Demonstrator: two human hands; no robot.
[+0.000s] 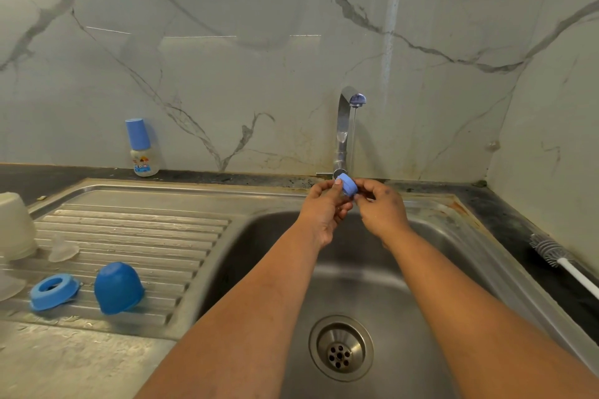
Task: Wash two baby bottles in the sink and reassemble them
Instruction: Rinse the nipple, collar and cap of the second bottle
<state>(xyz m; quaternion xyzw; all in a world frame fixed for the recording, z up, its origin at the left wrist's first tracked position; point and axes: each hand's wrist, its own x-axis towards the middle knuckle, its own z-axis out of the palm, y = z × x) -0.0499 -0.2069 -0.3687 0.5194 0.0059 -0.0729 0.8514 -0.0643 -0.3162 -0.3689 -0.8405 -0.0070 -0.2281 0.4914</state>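
No brand name or lettering can be read anywhere; the assembled baby bottle (143, 148) standing at the left of the frame against the veined marble backsplash (227, 74) shows only a small cartoon print on its clear body, under a smooth light-blue cap. At centre frame, under the thin stream from the chrome faucet (344, 129), you hold a small blue screw ring (346, 185) between both hands above the stainless steel sink (453, 236): your left hand (324, 210) curls round its near side with the thumb on top, and your right hand (382, 207) pinches its right edge with curled fingertips. At lower left, on the ribbed steel drainboard (146, 236), lie a second blue ring (53, 291) with a round hole, a rounded dark-blue dome cap (118, 288) mouth down, a translucent silicone nipple (63, 249) and a frosted bottle body (14, 227) upside down. A grey-bristled bottle brush (551, 251) with a white handle rests on the dark counter at right.
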